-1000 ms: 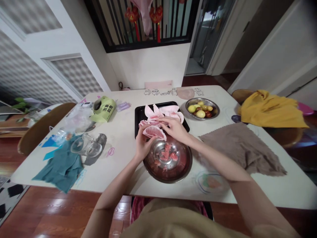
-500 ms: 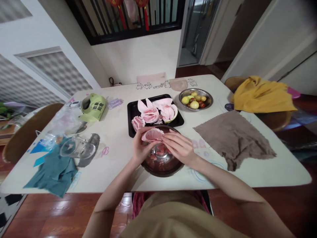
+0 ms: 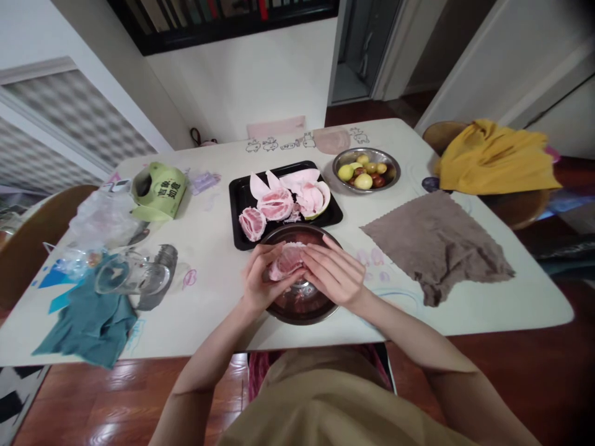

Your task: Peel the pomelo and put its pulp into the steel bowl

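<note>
Over a metal bowl I hold a pomelo segment, its pink flesh facing up. My left hand grips it from the left, thumb along its lower edge. My right hand pinches its right end, with the fingers laid together; the fingertips are partly hidden. Bits of pulp lie in the bowl below. Just behind it, a black tray carries larger pomelo pieces and thick pale peel.
A bowl of small fruit stands back right, near a brown cloth. On the left are a green bag, a clear pitcher lying on its side and a teal cloth. Yellow fabric covers a chair.
My view has tilted down, so the table sits higher in it. Both hands still hold the pomelo segment, now turned a little and lower over the bowl.
</note>
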### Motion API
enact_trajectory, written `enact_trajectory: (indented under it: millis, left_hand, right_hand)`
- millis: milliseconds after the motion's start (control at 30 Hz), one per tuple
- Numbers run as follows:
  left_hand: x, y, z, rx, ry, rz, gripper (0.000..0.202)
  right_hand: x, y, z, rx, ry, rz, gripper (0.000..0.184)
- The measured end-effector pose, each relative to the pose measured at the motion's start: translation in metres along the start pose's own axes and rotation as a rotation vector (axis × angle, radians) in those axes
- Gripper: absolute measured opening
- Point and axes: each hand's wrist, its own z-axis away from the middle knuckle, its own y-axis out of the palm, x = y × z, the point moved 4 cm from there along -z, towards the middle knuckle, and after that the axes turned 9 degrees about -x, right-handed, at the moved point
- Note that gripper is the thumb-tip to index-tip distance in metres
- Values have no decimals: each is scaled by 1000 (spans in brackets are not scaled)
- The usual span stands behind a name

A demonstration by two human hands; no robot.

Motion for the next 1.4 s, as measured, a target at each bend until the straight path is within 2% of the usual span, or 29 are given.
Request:
enact_trajectory:
  millis: [300, 433, 633, 1033, 1400]
  left_hand:
    - [-1, 2, 0, 6, 38, -30, 56]
    - [-3, 3, 2, 48, 105, -24, 58]
    - [1, 1, -1, 10, 26, -23, 58]
    - [3, -2, 1, 33, 89, -34, 64]
    - [-1, 1, 4, 66, 122, -29, 60]
  right_hand:
    - [-5, 0, 5, -16, 72, -95, 26]
    - [-6, -2, 4, -57, 120, -132, 22]
    - [-7, -1, 1, -74, 213, -160, 25]
    - [-4, -1, 3, -84, 277, -219, 26]
    - [1, -1, 6, -111, 157, -155, 16]
